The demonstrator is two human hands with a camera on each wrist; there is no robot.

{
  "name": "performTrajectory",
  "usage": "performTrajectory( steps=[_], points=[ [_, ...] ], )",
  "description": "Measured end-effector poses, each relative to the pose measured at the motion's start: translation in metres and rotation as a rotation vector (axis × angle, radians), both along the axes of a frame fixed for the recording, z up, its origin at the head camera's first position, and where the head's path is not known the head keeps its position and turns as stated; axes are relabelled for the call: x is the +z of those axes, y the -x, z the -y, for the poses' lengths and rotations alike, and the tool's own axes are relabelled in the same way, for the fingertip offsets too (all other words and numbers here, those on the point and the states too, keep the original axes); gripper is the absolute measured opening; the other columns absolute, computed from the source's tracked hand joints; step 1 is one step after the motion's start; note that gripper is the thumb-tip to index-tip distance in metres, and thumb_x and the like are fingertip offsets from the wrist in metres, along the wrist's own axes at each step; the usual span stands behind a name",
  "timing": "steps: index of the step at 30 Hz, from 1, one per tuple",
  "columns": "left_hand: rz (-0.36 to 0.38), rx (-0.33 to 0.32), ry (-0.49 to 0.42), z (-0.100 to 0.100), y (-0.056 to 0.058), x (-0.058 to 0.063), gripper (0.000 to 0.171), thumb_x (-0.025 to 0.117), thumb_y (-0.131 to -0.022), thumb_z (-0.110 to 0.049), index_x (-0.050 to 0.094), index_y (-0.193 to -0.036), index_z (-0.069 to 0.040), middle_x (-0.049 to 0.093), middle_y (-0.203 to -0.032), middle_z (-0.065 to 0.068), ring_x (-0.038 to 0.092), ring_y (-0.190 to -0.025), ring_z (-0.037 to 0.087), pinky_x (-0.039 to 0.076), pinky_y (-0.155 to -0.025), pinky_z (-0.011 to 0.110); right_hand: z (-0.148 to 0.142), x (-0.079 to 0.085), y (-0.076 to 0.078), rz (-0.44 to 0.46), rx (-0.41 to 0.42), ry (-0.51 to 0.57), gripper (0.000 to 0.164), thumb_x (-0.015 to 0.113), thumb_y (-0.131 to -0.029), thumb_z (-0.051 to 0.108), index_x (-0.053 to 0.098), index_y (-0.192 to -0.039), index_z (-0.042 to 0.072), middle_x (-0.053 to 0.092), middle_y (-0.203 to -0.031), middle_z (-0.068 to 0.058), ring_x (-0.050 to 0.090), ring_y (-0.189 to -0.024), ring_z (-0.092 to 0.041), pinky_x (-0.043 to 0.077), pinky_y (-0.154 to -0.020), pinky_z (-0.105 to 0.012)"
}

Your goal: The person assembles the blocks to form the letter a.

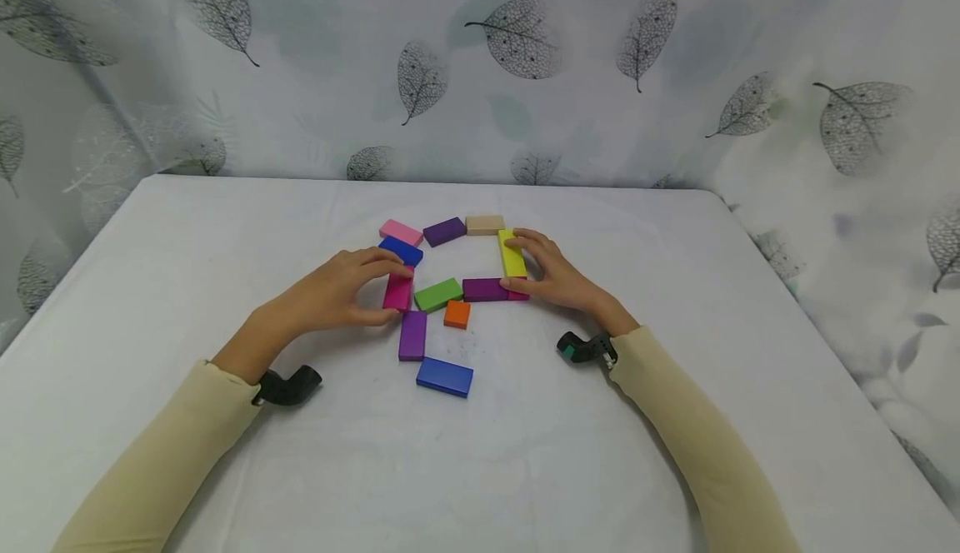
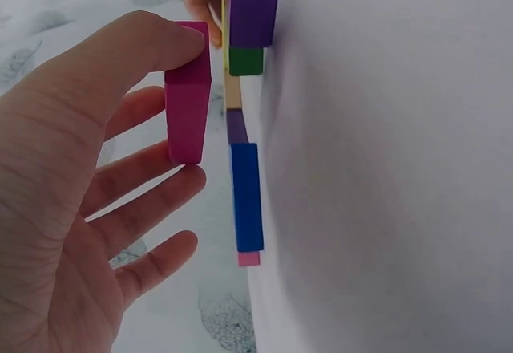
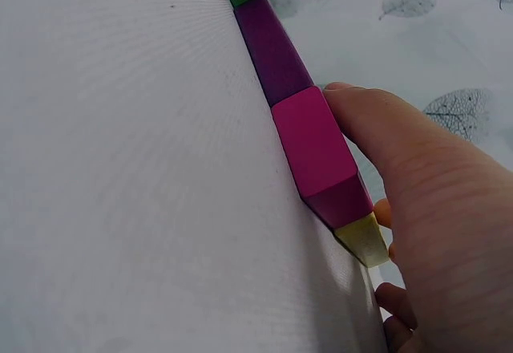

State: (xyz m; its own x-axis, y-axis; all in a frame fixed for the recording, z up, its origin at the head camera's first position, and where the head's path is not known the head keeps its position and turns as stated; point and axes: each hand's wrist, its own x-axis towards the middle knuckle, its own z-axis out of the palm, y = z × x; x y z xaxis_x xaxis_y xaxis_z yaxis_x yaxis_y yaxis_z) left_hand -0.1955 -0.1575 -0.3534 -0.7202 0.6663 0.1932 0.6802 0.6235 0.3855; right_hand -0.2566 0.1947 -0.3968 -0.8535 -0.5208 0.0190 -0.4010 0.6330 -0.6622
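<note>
My left hand [image 1: 345,286] pinches a magenta block [image 2: 187,104] between thumb and fingers, held off the tabletop in the left wrist view. A blue block [image 1: 401,251] and a purple block [image 1: 412,336] lie near it. On the other side, my right hand [image 1: 551,274] touches the yellow block [image 1: 512,255] with its fingers. Its thumb rests at a second magenta block [image 3: 317,140], where that meets a dark purple block [image 1: 483,289]. The fingertips beyond the yellow block are partly hidden in the right wrist view.
Green [image 1: 438,295], orange [image 1: 457,314], tan [image 1: 485,225], violet [image 1: 445,231] and pink blocks [image 1: 401,232] lie around a loop on the white table [image 1: 300,470]. Another blue block [image 1: 445,377] lies nearest the front. Leaf-print cloth [image 1: 315,78] hangs behind.
</note>
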Motion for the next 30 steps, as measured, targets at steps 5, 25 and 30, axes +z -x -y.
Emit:
performTrajectory(
  steps=[5,25,30],
  points=[
    [-0.005,-0.038,-0.010,-0.008,0.001,0.005,0.051,0.079,-0.081,-0.025,0.062,-0.128,-0.013,0.058,-0.129,0.009,0.051,-0.122,0.027,0.043,-0.098,0.051,0.000,0.001,0.002,-0.005,0.003,0.009,0.067,0.071,-0.089,0.029,0.041,-0.145,0.010,0.019,-0.160,-0.010,0.011,-0.148,-0.032,0.014,-0.115,-0.060],
    [-0.048,-0.203,0.006,-0.048,-0.010,0.011,0.048,0.077,-0.081,-0.026,0.064,-0.125,-0.009,0.059,-0.124,0.008,0.056,-0.116,0.025,0.046,-0.096,0.048,0.000,-0.001,0.000,0.012,-0.007,0.006,0.068,0.071,-0.089,0.032,0.041,-0.146,0.012,0.018,-0.160,-0.009,0.010,-0.149,-0.032,0.013,-0.114,-0.062],
    [-0.050,-0.239,0.018,-0.057,-0.011,0.009,0.047,0.075,-0.083,-0.029,0.063,-0.125,-0.012,0.059,-0.126,0.008,0.055,-0.118,0.025,0.045,-0.098,0.048,-0.001,-0.002,0.000,0.004,-0.013,-0.003,0.069,0.071,-0.089,0.032,0.040,-0.147,0.012,0.018,-0.160,-0.008,0.009,-0.148,-0.032,0.013,-0.114,-0.062]
  ],
)
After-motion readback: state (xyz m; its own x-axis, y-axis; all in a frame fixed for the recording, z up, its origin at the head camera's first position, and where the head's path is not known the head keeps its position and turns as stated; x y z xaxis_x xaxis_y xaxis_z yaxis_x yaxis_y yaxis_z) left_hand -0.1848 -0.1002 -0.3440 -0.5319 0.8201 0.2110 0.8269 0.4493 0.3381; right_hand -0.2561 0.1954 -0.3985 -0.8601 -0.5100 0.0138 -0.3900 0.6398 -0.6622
